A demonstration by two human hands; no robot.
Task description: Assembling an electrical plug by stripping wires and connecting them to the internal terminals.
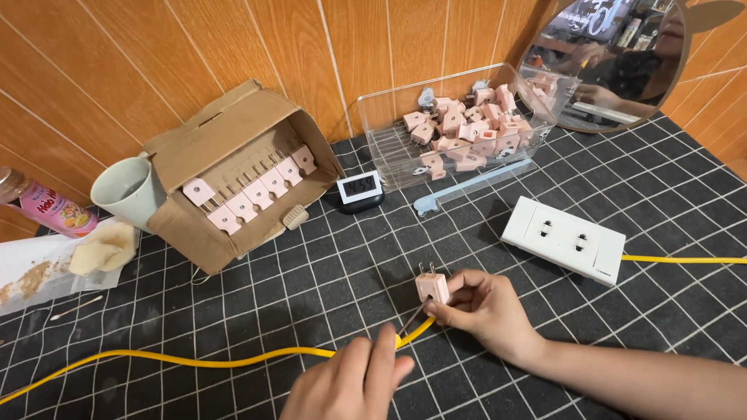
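My right hand (486, 309) pinches a small pink plug (433, 287) with two metal prongs pointing up and away. My left hand (354, 379) grips the end of a yellow cable (202, 361), whose bare dark wire ends (412, 317) reach up to the bottom of the plug. The cable trails left across the black grid mat (327, 272).
A tipped cardboard box (233, 167) holds a row of pink plugs. A clear plastic bin (459, 124) holds several more. A small digital timer (359, 190), a white double socket (564, 239) on another yellow cable, a pale cup (128, 190), a bottle and a round mirror (615, 62) stand around.
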